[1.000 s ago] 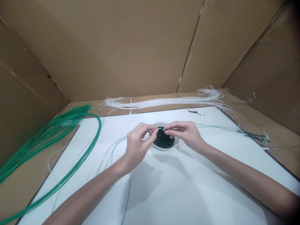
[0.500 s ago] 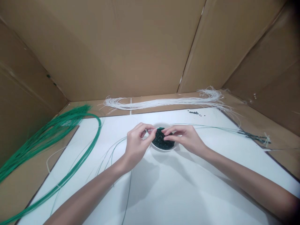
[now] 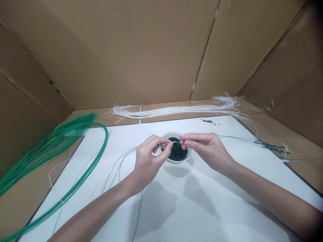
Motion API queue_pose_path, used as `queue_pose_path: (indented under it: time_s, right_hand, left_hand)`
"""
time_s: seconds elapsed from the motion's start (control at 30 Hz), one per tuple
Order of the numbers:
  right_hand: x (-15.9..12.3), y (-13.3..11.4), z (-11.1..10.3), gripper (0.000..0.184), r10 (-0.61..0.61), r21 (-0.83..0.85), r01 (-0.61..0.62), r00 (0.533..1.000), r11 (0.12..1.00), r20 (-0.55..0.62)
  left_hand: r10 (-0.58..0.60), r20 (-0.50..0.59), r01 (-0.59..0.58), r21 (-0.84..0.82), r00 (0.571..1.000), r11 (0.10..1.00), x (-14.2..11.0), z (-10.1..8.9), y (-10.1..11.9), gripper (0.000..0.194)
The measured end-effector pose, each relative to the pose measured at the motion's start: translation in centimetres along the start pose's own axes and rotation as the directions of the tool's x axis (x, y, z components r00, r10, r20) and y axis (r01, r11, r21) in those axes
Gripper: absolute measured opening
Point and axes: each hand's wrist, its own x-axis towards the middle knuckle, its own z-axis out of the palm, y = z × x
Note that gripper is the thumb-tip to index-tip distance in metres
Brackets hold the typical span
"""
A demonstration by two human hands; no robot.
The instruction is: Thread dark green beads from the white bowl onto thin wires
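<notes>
A white rectangular board (image 3: 227,181) laid on a flat brown cardboard base (image 3: 25,208), a round white bowl (image 3: 177,161) of dark green beads (image 3: 177,149) placed mid-board, loose dark green beads (image 3: 209,121) scattered along the far edge, a long bundle of white cords (image 3: 174,112) laid on the far cardboard, a looped bundle of green wires (image 3: 50,151) laid at left, green wires strung with dark beads (image 3: 271,145) laid at right

bright even light, soft double shadows under left hand (image 3: 150,166) and right hand (image 3: 208,151), dim corners

no text, labels, brands, numbers or signs readable anywhere, cardboard walls (image 3: 106,53) included.
</notes>
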Motion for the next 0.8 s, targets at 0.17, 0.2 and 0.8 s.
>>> queue_pose_path:
  time_s: [0.17,0.2,0.8]
  right_hand:
    - [-0.08,-0.10,0.12,0.017,0.045,0.094,-0.042,0.999,0.995,-0.027]
    - [-0.06,-0.11,0.15,0.016,0.053,0.119,-0.050,0.998,0.992,-0.023]
    - [-0.11,-0.03,0.20,0.011,0.045,0.055,-0.044,0.999,0.998,-0.014]
  left_hand:
    - [0.018,0.000,-0.018,-0.010,1.000,1.000,-0.01,0.00,0.03,0.005]
    - [0.023,-0.001,-0.023,-0.010,1.000,1.000,-0.02,-0.01,0.09,0.005]
    - [0.100,-0.001,-0.100,0.006,0.995,0.995,-0.18,0.00,0.38,0.005]
